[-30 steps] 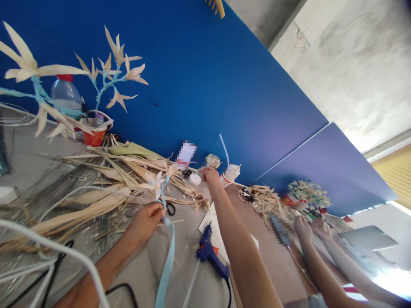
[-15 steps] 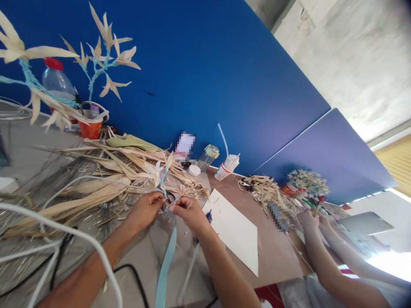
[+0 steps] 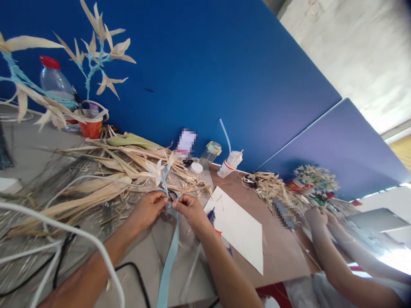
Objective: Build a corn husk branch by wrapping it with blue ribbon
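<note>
My left hand pinches the light-blue wrapped stem of a small corn-husk flower branch. Pale husk petals spread from the upper part of that stem. Close beside it, my right hand has thumb and finger pressed together where the light-blue ribbon meets the stem. From there the ribbon hangs down toward the table's front edge. Whether the right fingertips grip the ribbon or a side stem is hard to see; a small husk tip shows just above them. Under my right wrist lies a blue glue gun, partly hidden.
Dried corn husks cover the left table. Behind stand a red cup, a red-capped bottle, a glass jar and a white cup. White sheet lies right. White cables cross the front left. A co-worker's hands work at far right.
The camera view has shifted slightly, so the background sits a little differently. Both my hands stay at the stem, with only small finger movement; the ribbon still hangs below.
</note>
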Demonstrator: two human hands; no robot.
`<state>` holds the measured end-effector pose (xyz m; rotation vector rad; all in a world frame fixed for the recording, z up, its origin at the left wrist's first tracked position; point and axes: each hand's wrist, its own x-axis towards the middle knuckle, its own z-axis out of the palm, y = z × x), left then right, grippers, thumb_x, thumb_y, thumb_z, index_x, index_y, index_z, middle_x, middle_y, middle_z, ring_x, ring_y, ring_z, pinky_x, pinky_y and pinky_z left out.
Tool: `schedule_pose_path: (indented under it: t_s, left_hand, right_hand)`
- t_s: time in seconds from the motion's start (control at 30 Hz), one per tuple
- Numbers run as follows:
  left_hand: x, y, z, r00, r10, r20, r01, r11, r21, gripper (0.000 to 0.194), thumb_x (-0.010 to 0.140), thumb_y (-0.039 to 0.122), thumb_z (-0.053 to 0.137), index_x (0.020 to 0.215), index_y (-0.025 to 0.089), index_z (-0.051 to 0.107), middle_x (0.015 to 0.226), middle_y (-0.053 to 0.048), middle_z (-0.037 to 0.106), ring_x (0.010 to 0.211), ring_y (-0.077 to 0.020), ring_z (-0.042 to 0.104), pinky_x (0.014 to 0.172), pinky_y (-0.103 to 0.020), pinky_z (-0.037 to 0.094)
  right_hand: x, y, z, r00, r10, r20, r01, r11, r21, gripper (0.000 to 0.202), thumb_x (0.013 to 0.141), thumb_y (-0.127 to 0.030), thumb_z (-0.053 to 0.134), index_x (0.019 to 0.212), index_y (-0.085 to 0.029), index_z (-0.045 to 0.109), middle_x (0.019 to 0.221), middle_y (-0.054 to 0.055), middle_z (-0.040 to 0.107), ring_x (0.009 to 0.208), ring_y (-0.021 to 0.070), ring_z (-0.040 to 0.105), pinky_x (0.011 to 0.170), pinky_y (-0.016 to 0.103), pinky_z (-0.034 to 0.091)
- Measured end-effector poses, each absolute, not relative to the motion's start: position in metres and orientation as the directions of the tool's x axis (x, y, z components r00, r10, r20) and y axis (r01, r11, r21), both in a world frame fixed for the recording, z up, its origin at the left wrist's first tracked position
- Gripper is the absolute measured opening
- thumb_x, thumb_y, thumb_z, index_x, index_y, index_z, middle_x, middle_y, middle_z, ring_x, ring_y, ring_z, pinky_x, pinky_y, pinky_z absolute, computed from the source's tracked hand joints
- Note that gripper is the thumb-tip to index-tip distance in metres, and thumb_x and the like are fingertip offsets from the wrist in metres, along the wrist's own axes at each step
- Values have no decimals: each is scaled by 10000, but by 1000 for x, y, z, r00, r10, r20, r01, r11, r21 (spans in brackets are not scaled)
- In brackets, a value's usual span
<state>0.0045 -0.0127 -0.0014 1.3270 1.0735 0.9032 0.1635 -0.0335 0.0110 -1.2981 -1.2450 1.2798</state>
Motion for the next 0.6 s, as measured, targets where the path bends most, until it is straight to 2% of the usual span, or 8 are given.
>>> schedule_pose_path:
  t_s: [0.23,0.37,0.6]
  left_hand:
    - [5,-13,-1,276,956,-98,53,86,995,306,696,492,577,691,186,593,512,55,473,451,-108,370,460,-247,247]
    - [5,-13,3,265,959,-101,45,92,995,307,679,494,588,667,187,595,536,48,494,478,-114,396,481,-249,289]
    - [5,-13,-2,243,966,-89,45,81,996,309,712,486,590,684,179,614,548,37,508,490,-118,411,489,-252,293]
  right_hand:
    - [163,-31,6,-28,999,-17,139,-13,-990,203,645,-319,707,589,-199,553,538,-68,466,545,106,386,568,257,300]
    - [162,-31,5,-16,1000,18,176,20,-984,202,661,-295,697,576,-198,541,543,-67,463,559,109,391,565,252,307]
    - [161,-34,7,-19,1000,11,108,13,-994,196,664,-315,700,589,-191,568,579,-49,504,577,113,412,574,252,323]
